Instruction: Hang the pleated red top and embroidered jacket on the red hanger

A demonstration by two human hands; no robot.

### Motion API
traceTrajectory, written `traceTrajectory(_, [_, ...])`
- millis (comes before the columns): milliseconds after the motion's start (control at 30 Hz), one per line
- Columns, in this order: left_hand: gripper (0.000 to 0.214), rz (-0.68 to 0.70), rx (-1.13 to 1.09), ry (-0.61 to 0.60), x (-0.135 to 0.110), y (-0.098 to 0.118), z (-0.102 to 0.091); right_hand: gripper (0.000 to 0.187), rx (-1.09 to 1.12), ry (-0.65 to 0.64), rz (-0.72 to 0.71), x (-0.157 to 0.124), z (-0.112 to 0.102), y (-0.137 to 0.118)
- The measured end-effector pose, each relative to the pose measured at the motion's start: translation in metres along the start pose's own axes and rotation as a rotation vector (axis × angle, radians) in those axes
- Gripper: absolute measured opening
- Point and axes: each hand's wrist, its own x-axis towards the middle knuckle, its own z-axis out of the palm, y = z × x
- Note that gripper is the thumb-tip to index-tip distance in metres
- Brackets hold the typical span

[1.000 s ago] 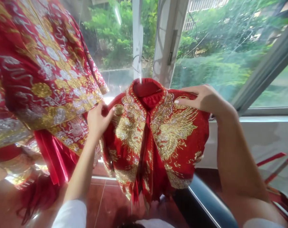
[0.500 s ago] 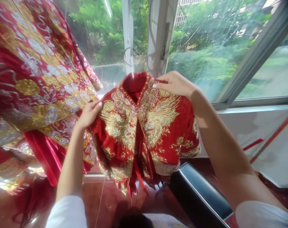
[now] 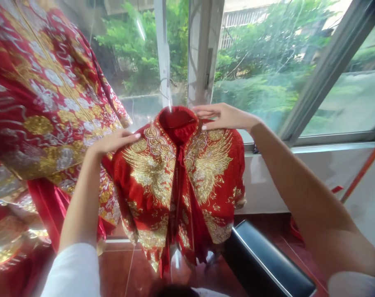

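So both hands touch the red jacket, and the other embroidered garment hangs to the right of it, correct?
Not quite: the other embroidered garment hangs to the left of the red jacket, as the head view shows. The left hand and right hand do touch the jacket.

I see a thin metal hanger (image 3: 169, 103) with a red and gold jacket (image 3: 213, 179) hanging on it. The hook pokes up out of the jacket's neck. Down below is the floor (image 3: 116, 264), made of shiny dark red tiles with thin pale lines between them. A black box (image 3: 274, 258) with a shiny top stands on the right part; its bottom is hidden. Near the floor's far edge sits a red thing (image 3: 295, 229), partly covered, too hard to make out.
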Motion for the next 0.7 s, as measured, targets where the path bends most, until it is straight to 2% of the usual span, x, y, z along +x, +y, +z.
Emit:
traceTrajectory(33, [0.036, 0.041, 0.033, -0.043, 0.007, 0.014, 0.002, 0.065, -0.006, -0.001, -0.028, 0.010, 0.005, -0.007])
traceTrajectory(100, [0.035, 0.134, 0.050, -0.027, 0.020, 0.037, 0.010, 0.045, -0.021, 0.028, -0.035, 0.024, 0.013, -0.017])
traceTrajectory(167, [0.031, 0.155, 0.069, 0.040, 0.028, 0.049, 0.016, 0.029, -0.024, 0.098, 0.001, 0.030, 0.018, -0.024])
traceTrajectory(200, [0.032, 0.134, 0.073, 0.059, 0.030, 0.050, 0.016, 0.028, -0.018, 0.127, 0.020, 0.030, 0.019, -0.026])
traceTrajectory(300, [0.040, 0.031, -0.028, 0.051, 0.030, 0.041, 0.009, 0.029, -0.005, 0.151, 0.048, 0.031, 0.018, -0.031])
traceTrajectory(400, [0.040, -0.037, -0.123, 0.036, 0.032, 0.027, 0.003, 0.031, -0.008, 0.152, 0.059, 0.038, 0.020, -0.034])
traceTrajectory(567, [0.039, -0.045, -0.030, 0.123, 0.030, 0.014, 0.008, 0.038, -0.018, 0.181, 0.095, 0.046, 0.024, -0.029])
traceTrajectory(633, [0.041, -0.020, 0.015, 0.091, 0.019, 0.008, 0.006, 0.038, -0.016, 0.110, 0.078, 0.038, 0.018, -0.020])
traceTrajectory(700, [0.040, 0.001, 0.051, 0.072, 0.003, -0.001, 0.003, 0.039, 0.009, -0.021, 0.053, 0.023, 0.009, -0.006])
